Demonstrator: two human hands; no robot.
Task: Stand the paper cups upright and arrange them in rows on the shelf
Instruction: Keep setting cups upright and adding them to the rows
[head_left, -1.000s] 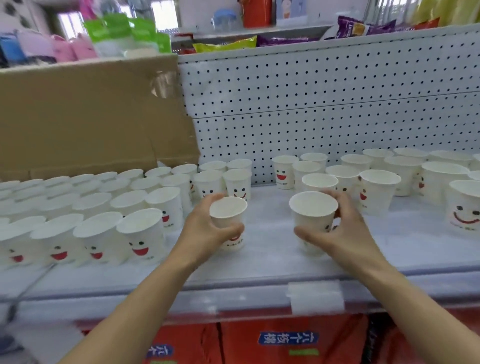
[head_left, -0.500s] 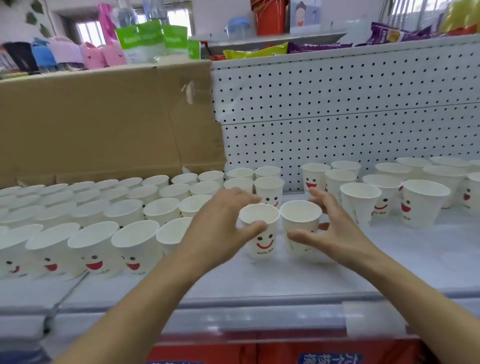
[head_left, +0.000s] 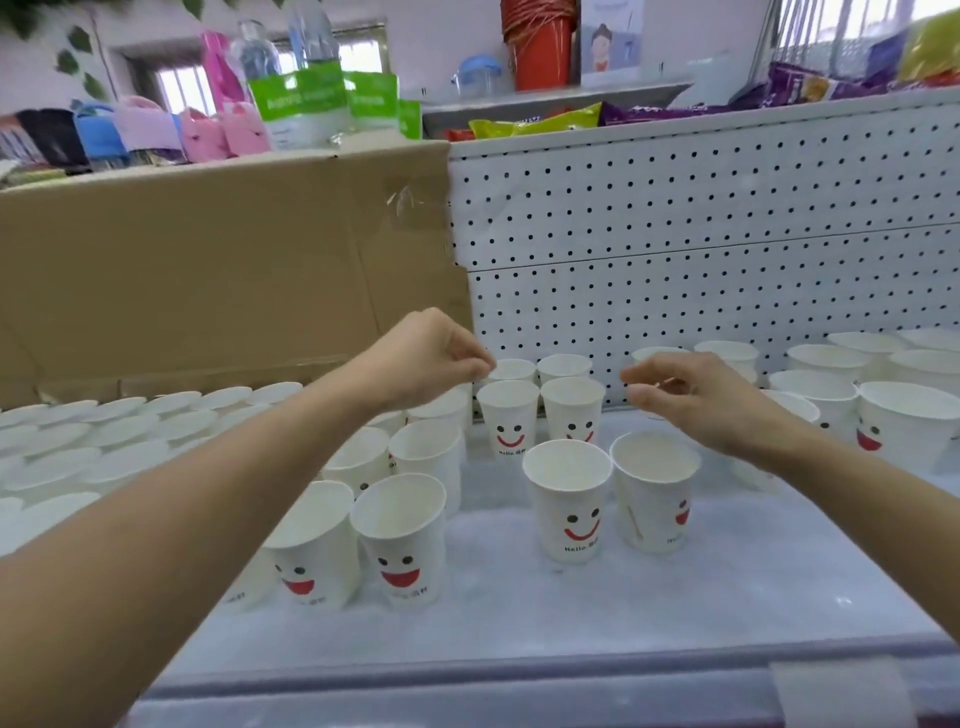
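Head cam: both hands hover over the shelf (head_left: 571, 618), neither w/ anything in it. L hand (head_left: 431, 358) is up over the inner edge of the L rows (head_left: 400, 540), fingers loosely curled down, thumb close to the index tip, nothing pinched; its tips sit in front of the rim of a back cup (head_left: 519, 370) and I can't tell if they touch it. R hand (head_left: 698, 402) is level w/ it and well apart, palm down, fingers loosely bent, holding nothing. Below and btw my hands two cups stand upright side by side, just about touching: smile cup (head_left: 566, 512) on the L, red smile facing me, and side cup (head_left: 655, 506) on the R, its face turned off to the R. Behind them a mid pair (head_left: 509, 418) stands upright, smiles to the front, then the back cup and one more just in front of the pegboard (head_left: 675, 234). L rows of upright cups run back and off to the L, packed tight; the nearest two show open red mouths. R group (head_left: 906, 426) of upright cups stands looser, partly hidden by my R forearm. Cardboard (head_left: 208, 270) stands along the back behind the L rows. Up top: bottles (head_left: 291, 78), pink items (head_left: 228, 130), red bucket (head_left: 537, 49), snack bags (head_left: 535, 127).
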